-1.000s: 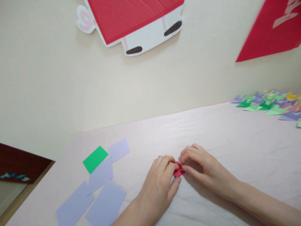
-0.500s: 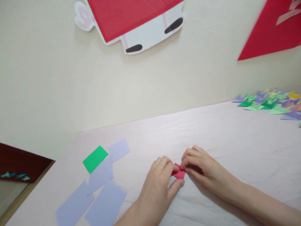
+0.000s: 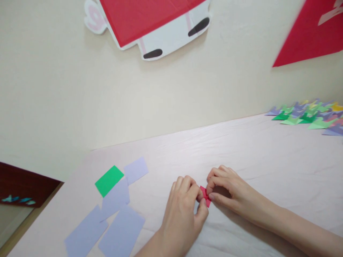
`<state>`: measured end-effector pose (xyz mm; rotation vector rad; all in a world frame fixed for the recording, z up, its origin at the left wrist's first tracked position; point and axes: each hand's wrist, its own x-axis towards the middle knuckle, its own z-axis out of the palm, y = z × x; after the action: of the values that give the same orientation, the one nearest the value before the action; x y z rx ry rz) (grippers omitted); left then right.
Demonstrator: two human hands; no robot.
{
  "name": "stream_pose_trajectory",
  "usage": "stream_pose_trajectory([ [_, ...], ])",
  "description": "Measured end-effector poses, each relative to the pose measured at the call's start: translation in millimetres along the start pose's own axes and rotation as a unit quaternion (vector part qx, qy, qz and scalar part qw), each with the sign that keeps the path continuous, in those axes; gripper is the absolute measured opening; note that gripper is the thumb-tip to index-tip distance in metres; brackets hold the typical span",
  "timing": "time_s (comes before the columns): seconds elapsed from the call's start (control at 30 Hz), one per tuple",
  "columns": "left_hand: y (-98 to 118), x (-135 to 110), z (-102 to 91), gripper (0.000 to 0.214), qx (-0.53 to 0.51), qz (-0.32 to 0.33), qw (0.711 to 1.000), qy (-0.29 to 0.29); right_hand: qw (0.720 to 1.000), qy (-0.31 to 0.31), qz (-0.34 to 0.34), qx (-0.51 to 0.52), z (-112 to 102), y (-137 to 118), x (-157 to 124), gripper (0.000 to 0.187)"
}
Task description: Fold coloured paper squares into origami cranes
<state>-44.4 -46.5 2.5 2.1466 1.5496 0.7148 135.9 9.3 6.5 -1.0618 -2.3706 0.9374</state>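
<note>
A small piece of folded red paper (image 3: 208,202) lies on the white-covered table between my two hands. My left hand (image 3: 184,207) pinches its left side, with the thumb and index finger close together. From the other side, my right hand (image 3: 223,187) grips the paper's right edge between thumb and fingertips. The fingers cover much of the paper, so its exact folds are hard to make out.
To the left lie a green paper rectangle (image 3: 109,181) and several lavender sheets (image 3: 122,230), some overlapping. Many folded paper pieces (image 3: 316,116) in mixed colours stand at the far right by the wall. A red-and-white cutout (image 3: 158,25) hangs on the wall (image 3: 160,96).
My left thumb has drawn up from the paper's lower edge toward the index finger, and less of the red paper shows. My right hand stays nearly in place.
</note>
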Motion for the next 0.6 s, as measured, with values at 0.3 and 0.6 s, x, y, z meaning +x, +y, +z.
stream_pose_trajectory([
  [0.3, 2.8, 1.8, -1.4, 0.013, 0.034, -0.002, 0.999, -0.003, 1.0, 0.01, 0.004, -0.026, 3.5, -3.2, -0.2, 0.015],
  [0.6, 2.7, 5.3, 3.4, 0.016, 0.084, -0.026, 0.996, -0.01, 0.999, 0.022, 0.004, -0.039, 5.8, -3.2, 0.6, 0.015],
])
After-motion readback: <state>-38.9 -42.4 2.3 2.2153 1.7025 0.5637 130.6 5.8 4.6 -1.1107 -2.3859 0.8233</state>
